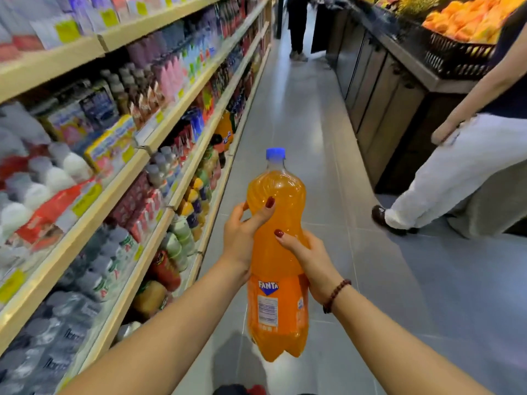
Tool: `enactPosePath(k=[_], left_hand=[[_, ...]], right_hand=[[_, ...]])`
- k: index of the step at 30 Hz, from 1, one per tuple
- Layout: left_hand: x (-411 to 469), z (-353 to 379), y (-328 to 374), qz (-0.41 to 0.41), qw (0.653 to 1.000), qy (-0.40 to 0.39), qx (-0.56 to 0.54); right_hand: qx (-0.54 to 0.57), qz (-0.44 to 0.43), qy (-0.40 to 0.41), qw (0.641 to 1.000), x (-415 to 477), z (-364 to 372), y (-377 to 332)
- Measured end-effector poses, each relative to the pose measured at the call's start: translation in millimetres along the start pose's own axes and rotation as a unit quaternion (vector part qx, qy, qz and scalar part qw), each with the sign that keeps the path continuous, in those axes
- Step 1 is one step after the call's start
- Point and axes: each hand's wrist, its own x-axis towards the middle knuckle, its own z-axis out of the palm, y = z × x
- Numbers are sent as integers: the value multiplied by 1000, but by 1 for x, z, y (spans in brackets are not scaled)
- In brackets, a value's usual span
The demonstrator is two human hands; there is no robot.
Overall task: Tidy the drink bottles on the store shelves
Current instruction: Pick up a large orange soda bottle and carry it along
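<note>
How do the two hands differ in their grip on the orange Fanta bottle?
The left hand holds the blue-capped orange plastic Fanta bottle higher, the right hand lower, near the label. The right wrist wears a dark bead bracelet; the left is bare. Both grip the bottle.

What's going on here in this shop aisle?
A person holds a big orange Fanta bottle in both hands over the aisle floor. The left hand grips it just below the shoulder, and the right hand grips its waist just above the label. The blue cap is on. The drink shelves run along the left, and the bottle is not on any of them yet. Another person in white trousers stands at the right by a fruit stand.
</note>
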Motion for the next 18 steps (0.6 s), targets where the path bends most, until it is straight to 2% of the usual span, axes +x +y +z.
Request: enactPosePath(k=[10,18], left_hand=[[201,56,20,6,1000,15,3],[358,112,27,7,998,57,-18]], right_hand=[[-24,-12,-1,1000,194,-80,-63],[-22,9,-38,999,342,-154,-122]])
